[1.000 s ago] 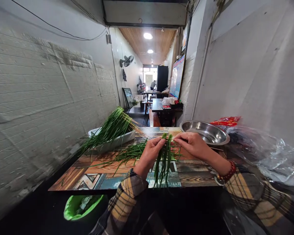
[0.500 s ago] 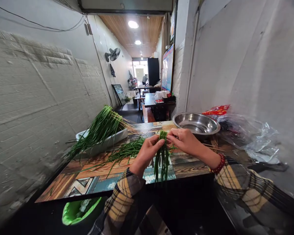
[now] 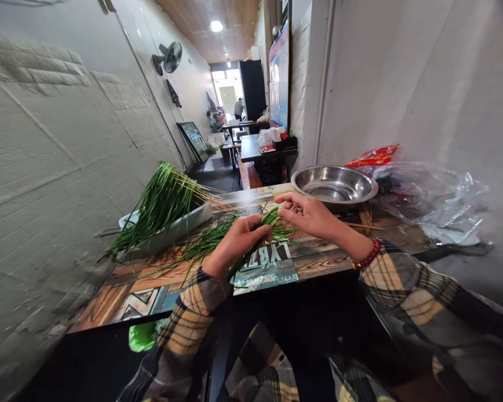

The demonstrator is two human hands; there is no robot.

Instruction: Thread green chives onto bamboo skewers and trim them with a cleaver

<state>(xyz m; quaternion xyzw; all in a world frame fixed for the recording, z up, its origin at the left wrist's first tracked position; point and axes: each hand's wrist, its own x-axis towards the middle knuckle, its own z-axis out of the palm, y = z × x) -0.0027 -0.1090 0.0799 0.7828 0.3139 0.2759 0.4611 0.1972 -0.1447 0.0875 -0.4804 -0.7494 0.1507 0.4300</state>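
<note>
A small bunch of garlic chives [image 3: 270, 216] is gripped by my left hand [image 3: 246, 237], its cut ends pointing up and to the right and its leaves trailing down behind the hand. Close against those ends is my right hand [image 3: 308, 216], with curled fingers; anything thin between them is too small to make out. Below and behind my hands, loose chives [image 3: 207, 240] lie on the patterned table [image 3: 314, 262]. At the left, a thick heap of skewered chives [image 3: 159, 195] rests on a white tray [image 3: 184, 227], wooden sticks [image 3: 197, 187] poking out to the right.
A steel basin [image 3: 335, 184] stands at the back right. Beside it are clear plastic bags [image 3: 448, 201] and a red packet [image 3: 373, 156]. Several thin sticks [image 3: 362, 225] lie below the basin. A green-lined bin [image 3: 141, 336] sits under the table's left front edge.
The chives, which hung straight down from my left hand, now slant with their ends toward the right. My right hand has shifted slightly at the ends, and the head view has tilted down.
</note>
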